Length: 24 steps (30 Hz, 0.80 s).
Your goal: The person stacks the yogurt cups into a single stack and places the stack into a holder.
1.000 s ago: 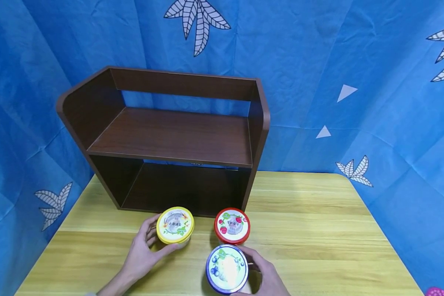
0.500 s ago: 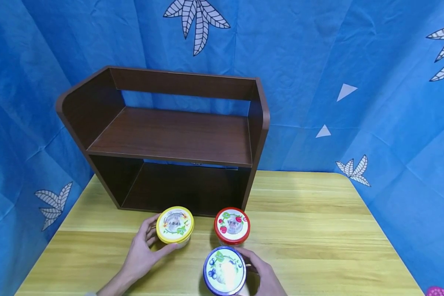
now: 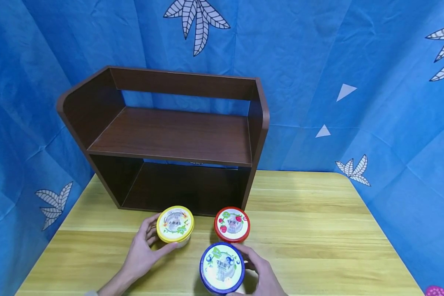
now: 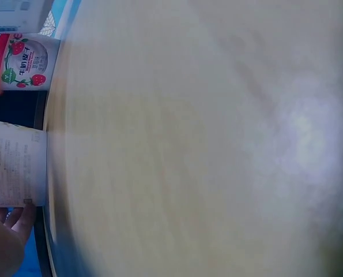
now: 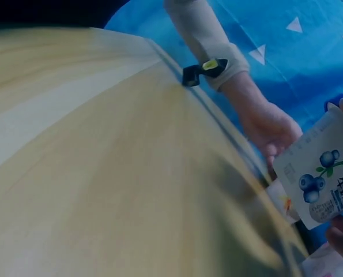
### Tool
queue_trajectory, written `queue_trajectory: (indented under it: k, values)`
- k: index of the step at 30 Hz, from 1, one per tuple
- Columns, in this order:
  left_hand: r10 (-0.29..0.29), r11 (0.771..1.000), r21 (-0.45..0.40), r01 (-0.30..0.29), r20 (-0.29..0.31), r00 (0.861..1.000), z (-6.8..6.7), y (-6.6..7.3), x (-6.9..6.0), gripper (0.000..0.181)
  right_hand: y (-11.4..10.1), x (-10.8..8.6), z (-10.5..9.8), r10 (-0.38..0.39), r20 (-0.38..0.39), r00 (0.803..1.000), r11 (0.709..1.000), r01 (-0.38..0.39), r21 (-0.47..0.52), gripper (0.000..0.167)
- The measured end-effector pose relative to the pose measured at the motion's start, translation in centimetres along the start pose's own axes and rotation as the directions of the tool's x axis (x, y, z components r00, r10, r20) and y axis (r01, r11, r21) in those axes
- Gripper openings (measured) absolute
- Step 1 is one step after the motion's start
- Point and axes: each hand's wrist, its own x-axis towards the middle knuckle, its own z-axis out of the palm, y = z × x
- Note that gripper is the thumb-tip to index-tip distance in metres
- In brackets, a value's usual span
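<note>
In the head view, my left hand (image 3: 142, 250) holds a yellow-lidded dessert cup (image 3: 175, 224) on the table, thumb in front and fingers behind. My right hand (image 3: 260, 271) grips a blue-lidded cup (image 3: 223, 267) from its right side. Blueberries are printed on that cup (image 5: 324, 173) in the right wrist view, where it looks slightly tilted. It appears lifted a little off the wood in the left wrist view. Between the shelf and the blue-lidded cup stands a red-lidded strawberry cup (image 3: 232, 224), untouched by either hand. Part of its side is hidden.
A dark brown two-tier shelf (image 3: 181, 135) stands at the back left of the wooden table (image 3: 311, 230). Blue curtains (image 3: 299, 61) with leaf prints hang behind and at both sides. Table surface extends to the right of the cups.
The blue-lidded cup has shifted slightly left with my right hand, and its lid now looks a little larger and turned. My left hand and the other two cups have stayed put.
</note>
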Motion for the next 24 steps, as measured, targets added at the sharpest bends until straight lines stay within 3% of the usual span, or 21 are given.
queue_trajectory:
  k: [10, 13, 18, 21, 24]
  values:
    - [-0.017, 1.000, 0.014, 0.017, 0.003, 1.000, -0.1, 0.0, 0.1, 0.094, -1.5, 0.5, 0.1, -0.066, -0.035, 0.997, 0.998, 0.066, 0.015, 0.084]
    - [-0.018, 1.000, 0.006, 0.018, 0.011, 1.000, -0.1, 0.1, 0.1, 0.094, -1.6, 0.9, 0.0, -0.150, -0.046, 0.988, 0.988, 0.151, 0.016, 0.083]
    - [-0.019, 1.000, -0.006, 0.019, 0.017, 1.000, -0.1, 0.2, 0.2, 0.094, -1.6, 1.7, 0.0, -0.374, -0.061, 0.925, 0.927, 0.373, -0.031, 0.085]
    - [-0.017, 1.000, -0.005, 0.017, 0.015, 1.000, -0.1, 0.2, 0.1, 0.094, -1.8, 2.2, 0.0, -0.441, -0.077, 0.894, 0.897, 0.438, -0.056, 0.086]
    - [-0.018, 1.000, 0.004, 0.018, 0.013, 1.000, -0.1, 0.2, 0.1, 0.094, -2.1, 2.6, 0.1, -0.453, -0.094, 0.887, 0.892, 0.449, -0.062, 0.086]
